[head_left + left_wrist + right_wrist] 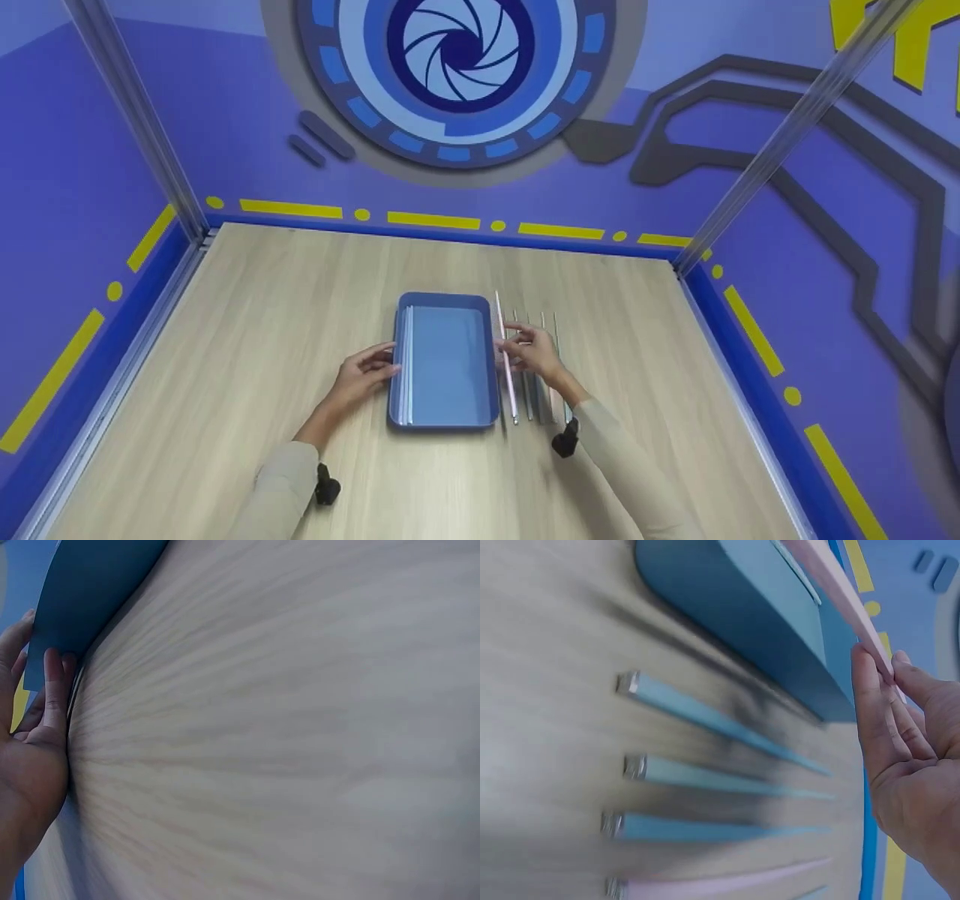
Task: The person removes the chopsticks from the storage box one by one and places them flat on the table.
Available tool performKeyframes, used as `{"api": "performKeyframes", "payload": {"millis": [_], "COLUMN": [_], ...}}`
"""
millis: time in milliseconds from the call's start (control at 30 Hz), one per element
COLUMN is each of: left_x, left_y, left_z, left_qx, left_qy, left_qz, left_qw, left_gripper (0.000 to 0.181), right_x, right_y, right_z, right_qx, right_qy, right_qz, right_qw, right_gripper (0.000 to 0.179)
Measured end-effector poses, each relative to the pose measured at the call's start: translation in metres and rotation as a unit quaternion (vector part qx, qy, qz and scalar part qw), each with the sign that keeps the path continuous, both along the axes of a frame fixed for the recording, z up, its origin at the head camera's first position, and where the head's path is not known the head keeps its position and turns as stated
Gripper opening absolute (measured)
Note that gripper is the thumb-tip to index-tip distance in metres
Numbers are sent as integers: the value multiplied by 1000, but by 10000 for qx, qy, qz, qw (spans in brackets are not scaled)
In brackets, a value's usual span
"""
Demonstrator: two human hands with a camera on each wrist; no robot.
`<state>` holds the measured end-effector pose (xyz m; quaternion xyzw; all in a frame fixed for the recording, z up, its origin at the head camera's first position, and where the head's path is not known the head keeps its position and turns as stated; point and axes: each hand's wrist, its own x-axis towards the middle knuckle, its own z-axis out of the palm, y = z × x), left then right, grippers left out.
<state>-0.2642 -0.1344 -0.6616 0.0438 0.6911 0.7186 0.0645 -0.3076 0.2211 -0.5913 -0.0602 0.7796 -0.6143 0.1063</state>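
A blue rectangular tray (450, 429) stands on the table, with a few pale chopsticks (407, 367) lying along its left inner side. My left hand (361, 373) rests its fingers and thumb against the tray's left outer wall; the left wrist view shows fingers (54, 686) laid flat on that wall. With thumb and fingertips, my right hand (534, 351) pinches a pink chopstick (507, 375) just off the tray's right wall. It is raised above the table in the right wrist view. Beneath that hand lie several more chopsticks, among them a blue one (705, 716) and another pink one (712, 885).
The wooden table (300, 285) is bordered by blue printed walls (225, 142) at the back and sides. Metal posts (150, 120) rise at the back corners. The loose chopsticks have silver ends and lie roughly parallel to the tray's right side.
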Motion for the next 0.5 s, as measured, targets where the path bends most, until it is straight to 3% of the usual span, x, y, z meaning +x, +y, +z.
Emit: {"api": "performKeyframes", "payload": {"millis": [500], "left_x": [0], "left_y": [-2], "left_z": [1], "left_qx": [-41], "left_qy": [-25], "left_qz": [3], "left_qw": [10000], "left_gripper": [54], "right_x": [7], "right_y": [57], "right_z": [-2], "right_qx": [419], "right_qy": [125], "right_qz": [-552], "right_qw": [9975], "right_gripper": [52]}}
